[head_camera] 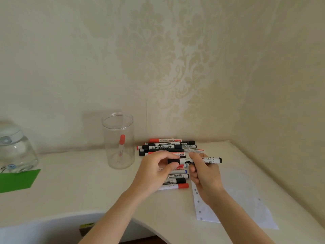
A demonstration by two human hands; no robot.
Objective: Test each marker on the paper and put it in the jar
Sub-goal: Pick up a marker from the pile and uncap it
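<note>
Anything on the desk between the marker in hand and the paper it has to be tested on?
Nothing visible. The black marker, held by both the left hand and right hand, hangs just beyond the paper, whose near surface is bare.

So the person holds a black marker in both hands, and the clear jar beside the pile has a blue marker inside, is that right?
Not quite: the marker inside the clear jar is red, not blue, as the head view shows. The rest holds: left hand and right hand both hold the black marker.
</note>
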